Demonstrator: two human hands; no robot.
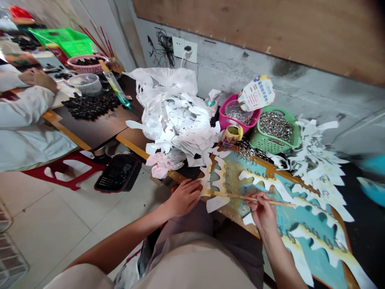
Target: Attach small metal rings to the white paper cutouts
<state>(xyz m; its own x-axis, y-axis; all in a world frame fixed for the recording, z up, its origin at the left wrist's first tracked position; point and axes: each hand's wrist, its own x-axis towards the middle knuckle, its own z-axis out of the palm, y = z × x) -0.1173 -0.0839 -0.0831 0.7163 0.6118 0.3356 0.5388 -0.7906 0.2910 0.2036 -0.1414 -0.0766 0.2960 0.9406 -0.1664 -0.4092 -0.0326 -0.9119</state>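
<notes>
Pinching a thin wooden stick (pixel 240 197) in my right hand (pixel 263 210), I hold it between thumb and fingers, and it runs across to a scalloped white paper strip (pixel 205 185). My left hand (pixel 184 197) lies open on the edge of that strip, gripping nothing, with the stick's far end just beside its fingertips. Under both hands is a teal-painted board (pixel 319 265) with a wooden edge, set on the tabletop (pixel 132 138). More white cut-out strips (pixel 315 168) lie across it, with small metal rings (pixel 327 241) sitting along them. A loose heap of rings (pixel 245 152) lies at the board's far edge, next to a green plastic basket (pixel 275 130) filled with rings. Beside that stand a pink basket (pixel 237 116), a propped printed card (pixel 257 93) and a small yellow tin (pixel 231 136). Farther left, a tall pile of white cut-outs (pixel 177 124) sits on a white plastic bag (pixel 165 82), with a pink cloth (pixel 164 164) at its near edge. Beyond, a person in white sleeves (pixel 27 116) rests a hand (pixel 37 78) on another tabletop, near a glass bowl (pixel 86 84) and a dark heap of small pieces (pixel 90 105). A black basket (pixel 118 172) sits on the tiled floor (pixel 51 216).
</notes>
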